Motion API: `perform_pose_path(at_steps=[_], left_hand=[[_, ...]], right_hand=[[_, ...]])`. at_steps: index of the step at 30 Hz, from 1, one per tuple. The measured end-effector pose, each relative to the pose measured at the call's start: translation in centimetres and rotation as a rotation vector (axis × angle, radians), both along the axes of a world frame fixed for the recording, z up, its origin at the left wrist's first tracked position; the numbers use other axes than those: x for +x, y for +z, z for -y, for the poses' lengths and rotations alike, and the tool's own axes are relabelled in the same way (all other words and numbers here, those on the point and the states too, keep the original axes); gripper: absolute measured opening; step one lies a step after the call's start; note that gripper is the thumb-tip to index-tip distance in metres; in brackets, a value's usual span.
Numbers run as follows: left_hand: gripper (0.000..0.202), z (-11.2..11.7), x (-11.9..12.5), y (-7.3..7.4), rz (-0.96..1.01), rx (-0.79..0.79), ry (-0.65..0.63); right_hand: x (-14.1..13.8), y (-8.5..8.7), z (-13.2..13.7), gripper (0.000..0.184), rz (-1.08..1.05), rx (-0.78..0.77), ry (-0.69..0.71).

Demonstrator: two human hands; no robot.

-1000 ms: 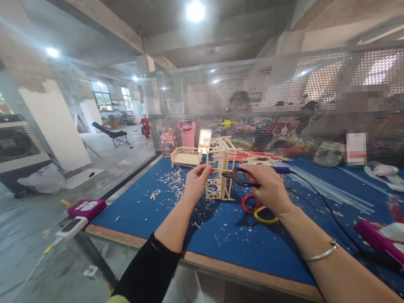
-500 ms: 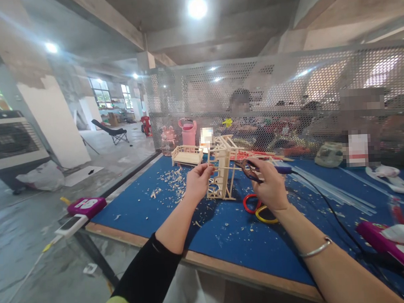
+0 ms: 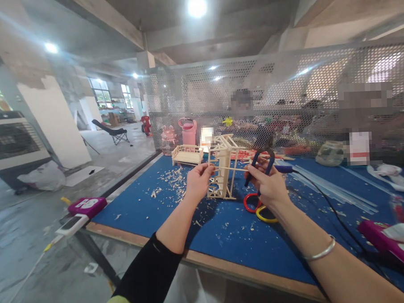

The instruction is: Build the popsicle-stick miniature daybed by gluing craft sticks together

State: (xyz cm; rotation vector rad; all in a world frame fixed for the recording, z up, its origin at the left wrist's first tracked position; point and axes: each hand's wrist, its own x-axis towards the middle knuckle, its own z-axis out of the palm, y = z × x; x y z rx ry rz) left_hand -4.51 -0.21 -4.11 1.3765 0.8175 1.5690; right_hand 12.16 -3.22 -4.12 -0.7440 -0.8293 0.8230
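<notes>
My left hand (image 3: 197, 182) pinches one end of a thin wooden stick (image 3: 227, 168), held level above the blue table mat (image 3: 178, 224). My right hand (image 3: 268, 184) grips a pair of dark pliers with blue handles (image 3: 262, 160), their nose pointing up, and its fingers touch the stick's other end. Just behind the stick stands a small pale wooden frame model (image 3: 222, 168). Red and yellow rings (image 3: 258, 207) lie on the mat under my right hand.
Wood shavings (image 3: 171, 179) litter the mat. A small wooden bed model (image 3: 187, 155) stands at the back left, a black cable (image 3: 328, 208) runs right, a magenta tool (image 3: 387, 246) lies far right. A perforated metal screen (image 3: 286, 98) backs the table, with people behind it.
My right hand has turned the pliers from lying level along the stick to pointing upward, and moved slightly right. My left hand has kept the stick nearly still.
</notes>
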Motion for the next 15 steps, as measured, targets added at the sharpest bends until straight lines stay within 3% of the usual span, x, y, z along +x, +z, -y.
perform_pose_path(at_steps=[7,15], left_hand=[[0.022,0.1,-0.2,0.0,-0.063,0.014,0.017],[0.024,-0.2,-0.2,-0.2,-0.011,0.008,-0.006]], right_hand=[[-0.8,0.5,0.1,0.052,-0.07,0.003,0.006],[-0.3,1.3,0.1,0.049,0.058,0.013,0.059]])
